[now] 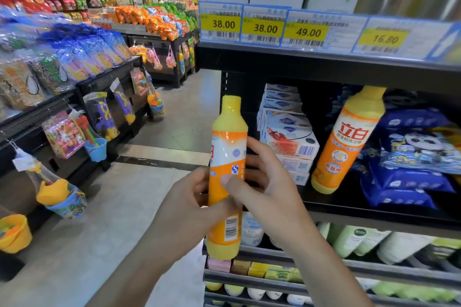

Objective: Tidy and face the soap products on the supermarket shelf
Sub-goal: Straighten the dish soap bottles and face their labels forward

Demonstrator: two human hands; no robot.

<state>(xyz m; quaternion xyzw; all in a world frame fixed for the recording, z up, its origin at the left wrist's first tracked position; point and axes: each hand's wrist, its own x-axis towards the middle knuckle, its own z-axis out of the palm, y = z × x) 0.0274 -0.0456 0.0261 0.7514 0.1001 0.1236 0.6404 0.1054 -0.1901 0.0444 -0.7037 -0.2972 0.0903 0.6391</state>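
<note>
Orange 立白 bottle (228,172), barcode showing, both hands (224,197)

Two yellow-orange detergent bottles were in view: one held (228,157), one on the shelf (349,139). Left of that shelved bottle stood one stack of soap boxes (287,132). Above it hung four yellow price tags (306,32).

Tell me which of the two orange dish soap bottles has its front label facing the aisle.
The bottle on the shelf, leaning beside the white soap boxes. The held bottle, gripped by both hands, shows its barcode side.
</note>
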